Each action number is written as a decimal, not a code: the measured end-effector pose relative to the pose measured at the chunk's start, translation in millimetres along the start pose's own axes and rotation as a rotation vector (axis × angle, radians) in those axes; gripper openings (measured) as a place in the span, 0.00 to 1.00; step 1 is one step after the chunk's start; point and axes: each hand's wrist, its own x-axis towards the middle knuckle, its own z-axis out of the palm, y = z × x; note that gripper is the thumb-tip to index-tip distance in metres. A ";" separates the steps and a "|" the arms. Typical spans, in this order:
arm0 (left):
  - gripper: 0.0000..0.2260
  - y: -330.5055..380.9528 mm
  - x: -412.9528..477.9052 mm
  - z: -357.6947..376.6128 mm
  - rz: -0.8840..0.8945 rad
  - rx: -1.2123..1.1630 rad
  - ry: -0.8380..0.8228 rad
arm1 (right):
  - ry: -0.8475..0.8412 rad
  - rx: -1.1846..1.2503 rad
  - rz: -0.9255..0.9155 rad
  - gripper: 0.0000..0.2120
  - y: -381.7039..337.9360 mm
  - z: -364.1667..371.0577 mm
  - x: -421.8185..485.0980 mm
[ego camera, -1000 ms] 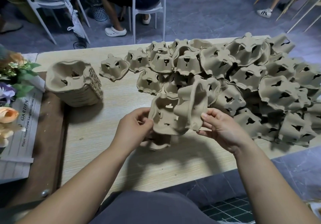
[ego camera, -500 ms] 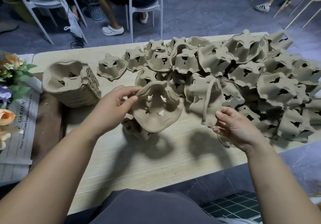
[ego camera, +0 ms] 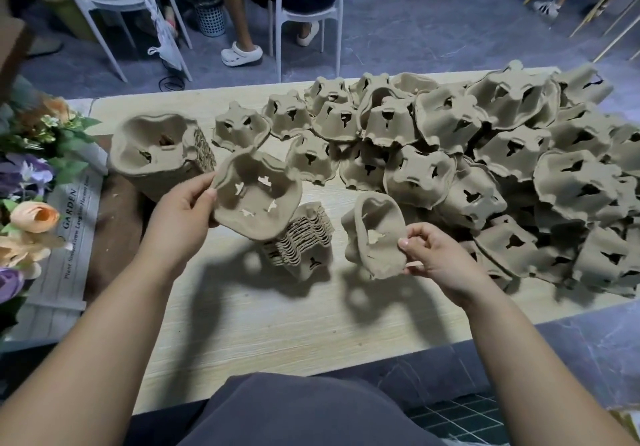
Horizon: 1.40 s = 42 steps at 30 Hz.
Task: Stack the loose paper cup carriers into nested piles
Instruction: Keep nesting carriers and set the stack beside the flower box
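Brown pulp is in both hands above the table [ego camera: 277, 314]'s near half: the left hand [ego camera: 180, 217] grips a carrier [ego camera: 256, 199] by its rim over the short pile [ego camera: 301, 241], while the right hand [ego camera: 436, 255] pinches a second carrier [ego camera: 375, 237] edge-on just beside it. Farther off, a taller pile [ego camera: 156, 154] stands by the left edge and the loose heap [ego camera: 485, 154] fills the far right corner. If it is dropped on skewed, the held carrier would likely jam instead of nesting and tip the short pile.

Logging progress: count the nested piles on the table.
2. One pile lies at the left end by the flowers; the other stands in the middle, partly behind the carrier in the left hand. The loose heap at right may hide more.
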 end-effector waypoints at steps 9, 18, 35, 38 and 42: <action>0.32 10.5 -12.3 3.8 -0.015 0.137 -0.217 | 0.036 0.003 0.021 0.04 4.3 -0.1 5.0; 0.23 17.4 -22.9 42.0 0.048 0.345 -0.445 | 0.176 -0.031 0.058 0.03 24.1 -21.1 -4.2; 0.12 63.4 12.9 40.1 0.268 0.566 -0.625 | 0.254 -0.022 0.017 0.04 33.5 -40.1 -18.0; 0.11 55.7 17.2 57.9 0.307 0.625 -0.730 | 0.272 -0.021 0.012 0.04 34.3 -43.6 -21.8; 0.06 40.9 25.3 78.0 0.312 0.662 -0.721 | 0.282 -0.022 0.015 0.04 37.8 -45.8 -28.4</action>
